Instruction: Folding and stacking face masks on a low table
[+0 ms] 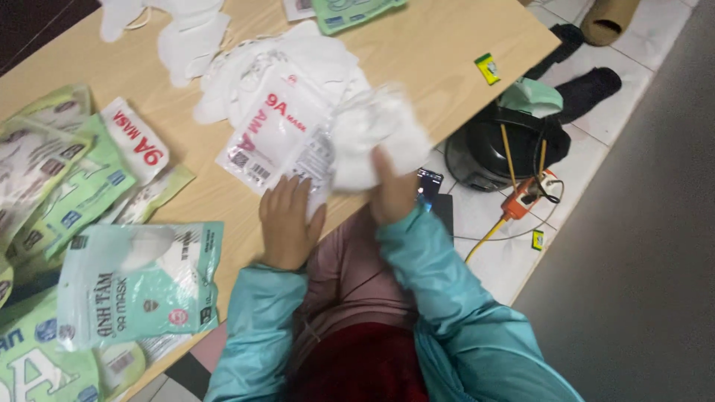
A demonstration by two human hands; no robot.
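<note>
Right now the left hand [287, 219] lies flat with its fingers together, pinning the near edge of a clear plastic pouch with red print [272, 134] to the pale wooden table [447, 45]. The right hand [393, 190] is closed around a blurred bundle of white cloth face masks [376, 138], lifted just beside the pouch's right edge. The pouch runs lengthwise away from the left hand, up and slightly to the right, so its near open end sits between the two hands, closer to the left; a loose heap of white masks [253, 67] lies beyond it, with green-and-white mask packets [138, 283] spread out to the left.
</note>
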